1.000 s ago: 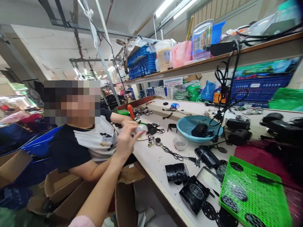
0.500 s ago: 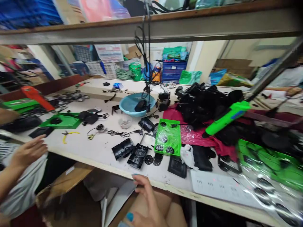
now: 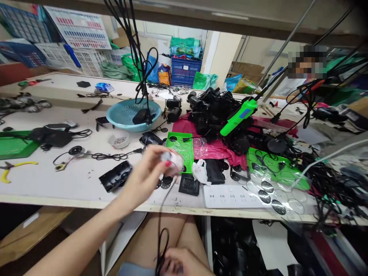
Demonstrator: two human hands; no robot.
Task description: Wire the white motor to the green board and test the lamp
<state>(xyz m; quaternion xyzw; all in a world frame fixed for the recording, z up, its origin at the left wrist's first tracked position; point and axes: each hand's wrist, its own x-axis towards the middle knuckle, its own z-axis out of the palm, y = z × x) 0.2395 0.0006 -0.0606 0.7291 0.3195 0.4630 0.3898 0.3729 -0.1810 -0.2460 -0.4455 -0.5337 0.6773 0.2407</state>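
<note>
Behind the cable (image 3: 159,230), the tub (image 3: 111,142) stands left of the tray (image 3: 188,154).

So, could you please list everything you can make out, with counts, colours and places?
Flat table: 1, white, across view
Round perforated plastic basin: 1, light blue, left of centre
Small round plastic tub: 1, whitish, in front of basin
Shallow plastic trays: 3, green, left, centre, right
Long hanging tool: 1, green, right of centre
Heaped plastic parts: uncounted, black, back of table
Slim-handled pliers: 1, yellow handles, far left
Flat power strip: 1, white, front edge
Blurred roundish part: 1, whitish, centre
Thin cable: 1, black, bottom centre
Left hand: 1, red-nailed, holding that part
Right hand: 1, bare, by cable
</note>
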